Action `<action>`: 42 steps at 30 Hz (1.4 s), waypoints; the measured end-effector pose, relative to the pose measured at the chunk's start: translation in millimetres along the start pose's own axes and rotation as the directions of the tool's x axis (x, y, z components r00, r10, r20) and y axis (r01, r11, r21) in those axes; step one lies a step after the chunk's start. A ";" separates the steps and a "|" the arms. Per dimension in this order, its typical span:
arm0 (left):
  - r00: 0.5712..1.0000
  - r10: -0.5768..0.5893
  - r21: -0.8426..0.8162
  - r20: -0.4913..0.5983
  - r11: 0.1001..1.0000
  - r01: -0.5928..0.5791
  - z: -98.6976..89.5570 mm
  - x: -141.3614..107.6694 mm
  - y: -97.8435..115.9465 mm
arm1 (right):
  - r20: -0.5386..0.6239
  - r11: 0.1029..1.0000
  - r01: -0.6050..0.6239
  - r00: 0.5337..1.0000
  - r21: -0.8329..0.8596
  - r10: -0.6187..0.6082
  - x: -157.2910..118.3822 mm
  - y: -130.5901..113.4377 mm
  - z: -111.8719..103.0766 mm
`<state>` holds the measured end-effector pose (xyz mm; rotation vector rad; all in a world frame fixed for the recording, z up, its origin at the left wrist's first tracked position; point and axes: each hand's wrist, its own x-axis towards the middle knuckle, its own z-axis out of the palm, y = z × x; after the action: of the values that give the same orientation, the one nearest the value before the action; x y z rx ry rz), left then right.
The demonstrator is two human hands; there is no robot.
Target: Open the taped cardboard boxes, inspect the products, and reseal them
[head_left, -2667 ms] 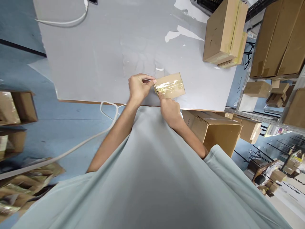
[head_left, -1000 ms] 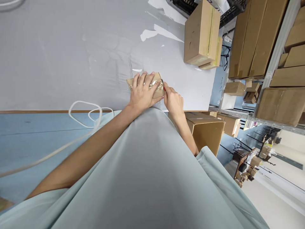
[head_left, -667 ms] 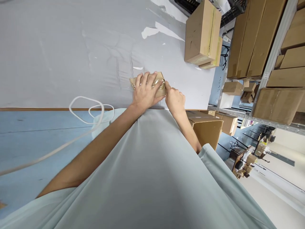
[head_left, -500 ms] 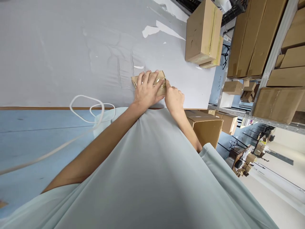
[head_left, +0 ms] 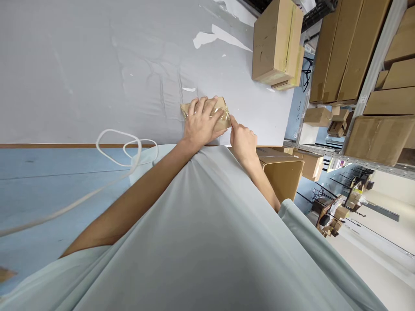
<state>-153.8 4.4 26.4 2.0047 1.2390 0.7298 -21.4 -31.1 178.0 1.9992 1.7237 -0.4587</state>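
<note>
A small brown cardboard package (head_left: 221,105) with shiny clear tape over it lies near the front edge of the grey table. Over its top spreads my left hand (head_left: 201,120), fingers across it and thumb along the near side, holding it against the table. My right hand (head_left: 244,140) is closed at the package's right end, its index finger reaching the corner. Whatever lies inside those curled fingers is hidden from view.
Cardboard boxes (head_left: 272,47) stand at the table's back right, with torn white paper (head_left: 220,38) beside them. An open carton (head_left: 282,177) sits below the table at right, near loaded shelving (head_left: 366,86). A white cord (head_left: 112,130) loops at the left edge.
My right hand has shifted a little right and toward me. The package has slid or turned slightly to the right, while my left hand stays on it.
</note>
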 end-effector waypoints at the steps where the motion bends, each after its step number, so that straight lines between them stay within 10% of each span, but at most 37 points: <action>1: 1.000 0.006 0.010 -0.005 1.000 -0.006 1.6 -0.1 -1.1 | -0.013 1.000 0.010 1.000 0.008 -0.010 2.9 1.0 1.2; 34: 0.996 0.085 0.023 -0.025 0.996 -0.085 7.1 3.2 -18.3 | 0.082 0.997 -0.083 0.993 0.004 0.083 13.3 -8.1 19.4; 42: 0.993 0.106 0.072 0.046 0.991 -0.109 -14.9 -7.8 -34.8 | -0.064 0.921 -0.039 0.996 0.388 0.069 -7.6 46.2 40.5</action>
<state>-186.8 12.5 8.0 2.1510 1.1563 0.6980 24.8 -64.5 153.8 2.3578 1.7211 -0.7631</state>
